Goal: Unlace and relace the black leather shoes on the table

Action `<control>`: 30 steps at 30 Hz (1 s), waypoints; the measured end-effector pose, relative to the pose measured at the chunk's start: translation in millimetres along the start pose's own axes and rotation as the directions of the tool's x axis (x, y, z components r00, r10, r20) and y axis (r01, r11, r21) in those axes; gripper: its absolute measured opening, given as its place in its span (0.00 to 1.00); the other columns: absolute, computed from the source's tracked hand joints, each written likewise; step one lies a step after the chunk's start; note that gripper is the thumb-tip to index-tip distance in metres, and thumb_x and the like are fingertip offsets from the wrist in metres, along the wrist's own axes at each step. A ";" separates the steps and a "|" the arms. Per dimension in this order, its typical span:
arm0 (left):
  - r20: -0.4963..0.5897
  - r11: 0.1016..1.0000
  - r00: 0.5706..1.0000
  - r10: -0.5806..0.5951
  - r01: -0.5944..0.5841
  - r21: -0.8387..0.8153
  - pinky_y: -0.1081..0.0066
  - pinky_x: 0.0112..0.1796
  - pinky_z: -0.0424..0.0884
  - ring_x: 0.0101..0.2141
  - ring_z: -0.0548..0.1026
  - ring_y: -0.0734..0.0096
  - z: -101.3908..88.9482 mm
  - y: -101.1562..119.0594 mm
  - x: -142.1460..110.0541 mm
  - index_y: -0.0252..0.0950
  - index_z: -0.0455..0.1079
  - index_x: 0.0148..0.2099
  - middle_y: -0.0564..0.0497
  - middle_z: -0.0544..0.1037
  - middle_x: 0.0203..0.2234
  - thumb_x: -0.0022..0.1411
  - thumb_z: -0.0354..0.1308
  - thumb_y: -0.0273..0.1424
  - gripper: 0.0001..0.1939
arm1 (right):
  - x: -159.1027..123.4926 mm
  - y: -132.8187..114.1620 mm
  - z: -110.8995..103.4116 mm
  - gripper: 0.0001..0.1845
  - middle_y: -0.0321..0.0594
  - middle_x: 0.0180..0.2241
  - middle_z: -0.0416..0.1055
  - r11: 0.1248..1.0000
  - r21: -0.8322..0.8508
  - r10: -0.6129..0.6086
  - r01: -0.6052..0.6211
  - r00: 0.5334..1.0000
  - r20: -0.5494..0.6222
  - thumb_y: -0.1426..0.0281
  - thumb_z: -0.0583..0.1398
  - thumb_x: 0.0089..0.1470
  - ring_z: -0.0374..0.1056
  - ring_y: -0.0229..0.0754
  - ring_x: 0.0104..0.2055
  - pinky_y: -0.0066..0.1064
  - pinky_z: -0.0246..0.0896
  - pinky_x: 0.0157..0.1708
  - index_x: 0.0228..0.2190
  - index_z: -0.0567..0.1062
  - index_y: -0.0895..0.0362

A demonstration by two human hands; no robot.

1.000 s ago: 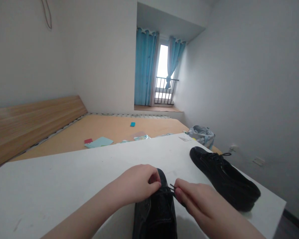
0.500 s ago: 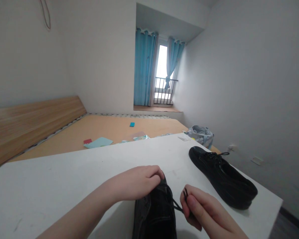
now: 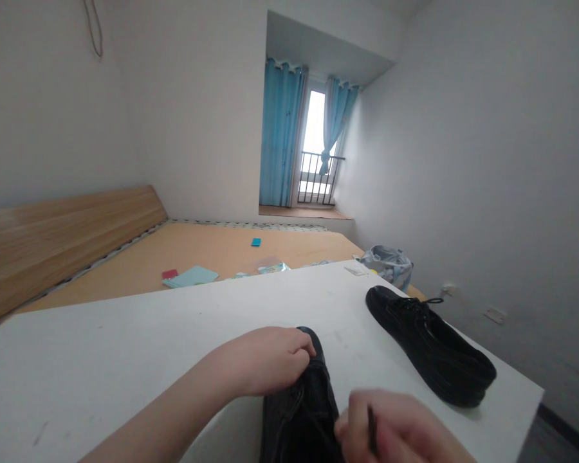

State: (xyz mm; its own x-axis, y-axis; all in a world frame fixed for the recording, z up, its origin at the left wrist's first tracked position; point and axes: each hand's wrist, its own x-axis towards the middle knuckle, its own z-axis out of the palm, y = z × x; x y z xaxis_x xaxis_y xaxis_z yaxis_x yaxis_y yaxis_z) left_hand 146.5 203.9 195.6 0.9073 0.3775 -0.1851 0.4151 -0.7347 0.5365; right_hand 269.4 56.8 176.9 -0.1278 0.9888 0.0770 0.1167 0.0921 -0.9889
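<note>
A black lace-up shoe [image 3: 313, 418] stands on the white table at the near edge of the view, its toe pointing away from me. My left hand [image 3: 280, 360] lies over the front of this shoe from the left, fingers curled down against its upper near the laces. My right hand [image 3: 386, 424], blurred by motion, is closed in a pinch beside the shoe's right side. A dark bit of shoelace [image 3: 371, 427] shows between its fingers. The matching black shoe [image 3: 429, 347], its lace tied, rests on the table to the right of my hands.
The white table [image 3: 139, 347] ends at the right above a dark floor. Behind it, a wooden bed board [image 3: 222, 241] holds a light-blue sheet [image 3: 193, 276], a red card [image 3: 170, 274] and a small blue item [image 3: 255, 242]. A grey-blue bag [image 3: 388, 263] sits past the far right corner.
My right hand has moved down and toward me with the shoelace, closer to the shoe. My left hand stays on the shoe's front, slightly lower.
</note>
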 end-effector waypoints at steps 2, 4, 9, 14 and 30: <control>0.007 1.000 1.000 0.000 0.000 -0.003 0.63 0.45 0.67 0.45 0.74 0.59 -1.4 -0.4 -1.5 0.41 0.73 0.47 0.48 0.78 0.45 0.60 0.42 0.30 0.20 | 15.3 -17.5 -7.9 0.26 0.28 0.18 0.47 0.974 0.221 -0.004 0.051 0.978 -0.208 0.47 0.56 0.53 0.40 0.32 0.19 0.23 0.42 0.18 0.20 0.60 0.55; 0.028 1.000 0.999 0.026 -0.026 -0.006 0.65 0.45 0.66 0.45 0.74 0.60 -3.7 -1.3 -3.1 0.40 0.73 0.47 0.48 0.78 0.45 0.61 0.40 0.30 0.21 | 36.7 -26.5 -20.1 0.20 0.26 0.18 0.47 0.911 0.384 0.002 0.148 0.931 -0.365 0.52 0.61 0.52 0.38 0.32 0.20 0.22 0.43 0.20 0.25 0.63 0.54; -0.020 0.995 0.997 0.071 -0.073 -0.070 0.69 0.43 0.64 0.42 0.73 0.63 -11.3 -0.5 -2.1 0.36 0.72 0.42 0.48 0.77 0.42 0.63 0.39 0.30 0.20 | 82.5 -12.6 -46.1 0.21 0.24 0.17 0.51 0.847 0.479 0.025 0.230 0.883 -0.468 0.56 0.67 0.45 0.42 0.31 0.19 0.22 0.41 0.19 0.30 0.65 0.56; -0.375 0.988 0.923 -0.086 0.029 -0.155 0.70 0.27 0.57 0.26 0.67 0.68 -8.9 9.9 -1.0 0.36 0.68 0.25 0.53 0.69 0.21 0.61 0.43 0.36 0.18 | 83.1 -6.1 -43.9 0.19 0.23 0.15 0.52 0.855 0.452 0.016 0.256 0.857 -0.515 0.57 0.65 0.47 0.45 0.31 0.18 0.22 0.43 0.19 0.31 0.65 0.55; -0.205 0.390 0.979 0.018 -0.196 -0.900 0.69 0.36 0.67 0.23 0.68 0.75 -0.6 4.8 11.2 0.36 0.58 0.27 0.60 0.59 0.17 0.65 0.46 0.37 0.15 | 49.9 6.3 -93.0 0.10 0.32 0.24 0.64 0.871 0.342 -0.013 0.354 0.711 -0.703 0.64 0.63 0.47 0.58 0.31 0.21 0.22 0.54 0.19 0.25 0.69 0.57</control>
State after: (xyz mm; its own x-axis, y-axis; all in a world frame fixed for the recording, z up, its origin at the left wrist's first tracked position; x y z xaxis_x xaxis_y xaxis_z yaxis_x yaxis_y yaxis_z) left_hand 158.6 204.9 196.6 0.8815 0.4721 -0.0027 -0.0757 0.1470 0.9862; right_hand 355.3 117.6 186.3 0.6003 0.7842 0.1571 -0.2801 0.3902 -0.8771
